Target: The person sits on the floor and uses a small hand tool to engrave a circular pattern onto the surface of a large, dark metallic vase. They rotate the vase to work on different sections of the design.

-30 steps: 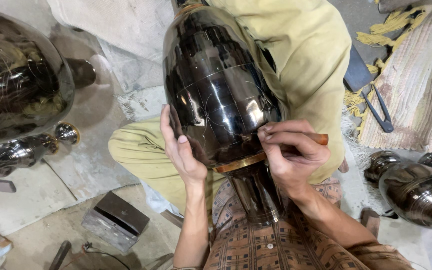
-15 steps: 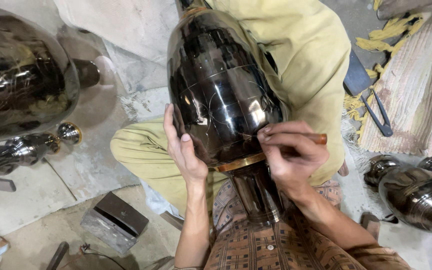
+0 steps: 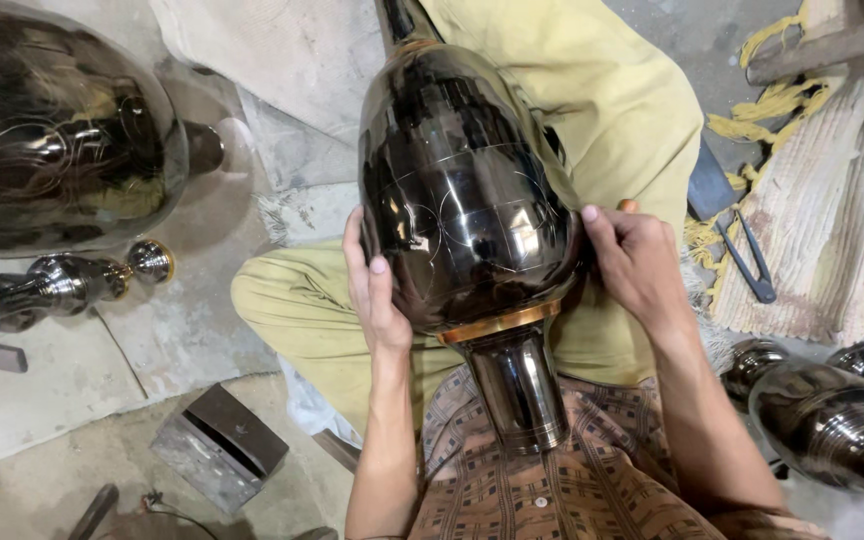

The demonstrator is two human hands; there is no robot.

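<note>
Two bare hands bracket a dark, polished metal vase (image 3: 467,210) that lies across the person's lap in the middle of the frame. Its narrow foot (image 3: 520,390) points down toward the checked brown shirt (image 3: 552,490) at the bottom edge, with a copper-coloured band (image 3: 500,323) where foot meets body. The left hand (image 3: 374,290) lies flat along the vase's left flank, fingers together and extended, palm pressed to the metal rather than wrapped around it. The right hand (image 3: 632,265) cups the right flank with fingers curled against the surface; a small wooden tip (image 3: 629,205) shows just above its knuckles, but whether that hand is clamped on a tool cannot be told. Fine engraved lines cross the vase's belly. Beneath it spread olive-yellow trousers (image 3: 602,110), knees folded.

Lower left on the stone floor sits a small dark metal block (image 3: 220,445). At the lower right edge lie more polished metal pieces (image 3: 832,420). Right of the lap, a pair of dark shears (image 3: 747,255) rests on a striped woven mat (image 3: 832,220) with frayed yellow threads. At mid left lies a small shiny metal piece with a brass knob (image 3: 72,285), and above it, filling the upper left, a second large dark vase (image 3: 52,150) on its side.
</note>
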